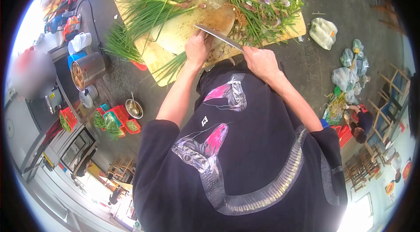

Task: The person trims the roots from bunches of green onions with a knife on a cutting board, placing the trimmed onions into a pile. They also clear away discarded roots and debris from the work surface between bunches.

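My right hand (pixel 261 61) grips the handle of a kitchen knife (pixel 221 37), whose blade points up and left across the edge of a round pale cutting board (pixel 170 35). Close to the blade tip, my left hand (pixel 198 48) is closed on a small bunch of spring onions (pixel 175 66); their green leaves trail out to the lower left, while the ends in my fingers are hidden. A larger pile of spring onions (pixel 168 6) with reddish bulbs lies on the far side of the board. Loose trimmings (pixel 262 4) are heaped to its right.
A yellow table (pixel 297 26) carries the board. Left on the floor stand a large metal pot (pixel 89 70), red baskets (pixel 118 114) of greens and a metal bowl (pixel 134 108). Filled plastic bags (pixel 345 76) lie at right, near another person (pixel 362 125).
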